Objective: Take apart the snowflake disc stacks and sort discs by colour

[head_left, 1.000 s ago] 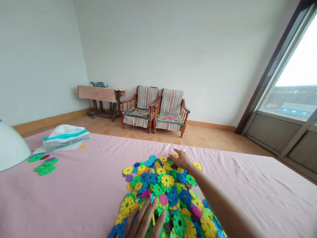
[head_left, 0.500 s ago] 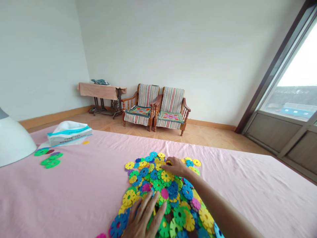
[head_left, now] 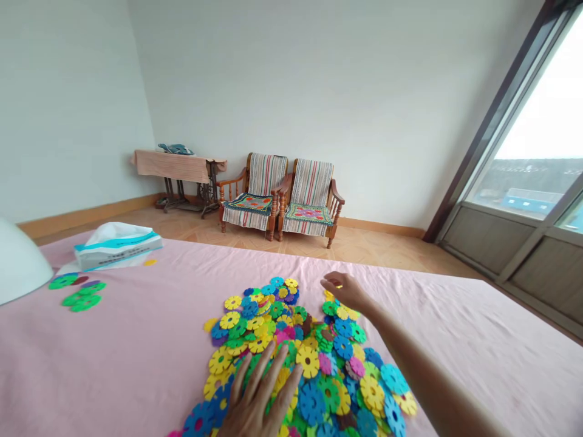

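Observation:
A wide heap of flat plastic snowflake discs (head_left: 282,340) in yellow, green, blue and pink lies spread on the pink bedsheet (head_left: 113,364). My left hand (head_left: 255,394) rests on the near part of the heap, palm down with fingers apart, holding nothing. My right hand (head_left: 344,290) is at the far right edge of the heap, its fingers curled. A small yellow piece (head_left: 338,285) shows at those fingertips, and I cannot tell whether it is held.
A tissue box (head_left: 117,247) and a small group of green discs (head_left: 77,292) lie on the sheet at the left, beside a white dome (head_left: 16,261). Beyond the bed's far edge stand two wooden armchairs (head_left: 280,200), a covered treadle table (head_left: 175,167) and a large window (head_left: 532,152).
My right hand has moved to the right, off the top of the heap to its far edge. The discs are spread wider, especially leftward, and my left hand has shifted slightly.

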Available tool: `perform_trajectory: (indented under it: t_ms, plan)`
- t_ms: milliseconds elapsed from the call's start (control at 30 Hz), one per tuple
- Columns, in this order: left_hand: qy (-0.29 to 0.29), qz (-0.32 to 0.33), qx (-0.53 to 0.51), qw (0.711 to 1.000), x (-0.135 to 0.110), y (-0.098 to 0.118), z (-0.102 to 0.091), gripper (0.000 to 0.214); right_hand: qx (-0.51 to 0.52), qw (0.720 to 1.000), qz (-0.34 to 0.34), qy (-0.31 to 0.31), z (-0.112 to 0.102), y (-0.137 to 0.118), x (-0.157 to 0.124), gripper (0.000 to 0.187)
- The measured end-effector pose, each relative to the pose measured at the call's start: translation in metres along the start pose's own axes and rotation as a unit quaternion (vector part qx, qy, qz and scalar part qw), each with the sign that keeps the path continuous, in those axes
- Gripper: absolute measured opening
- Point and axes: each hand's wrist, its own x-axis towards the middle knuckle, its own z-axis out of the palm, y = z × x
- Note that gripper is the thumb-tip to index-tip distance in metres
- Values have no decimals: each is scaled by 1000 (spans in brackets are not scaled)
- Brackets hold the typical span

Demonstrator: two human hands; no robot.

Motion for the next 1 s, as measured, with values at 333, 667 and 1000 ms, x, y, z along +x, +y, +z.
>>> perform_trajectory:
  t_ms: [333, 667, 1000]
  plan:
    - [20, 9, 3, 1000, 0, 0, 7, 67, -109, 989, 95, 18, 30, 40, -6, 55]
    - [-24, -7, -25, 999, -1, 5, 0, 74, -10, 997, -2, -75, 32, -16, -38, 36]
    - [-54, -24, -62, 996, -6, 6, 8, 74, 214, 973, -61, -63, -24, -23, -103, 40]
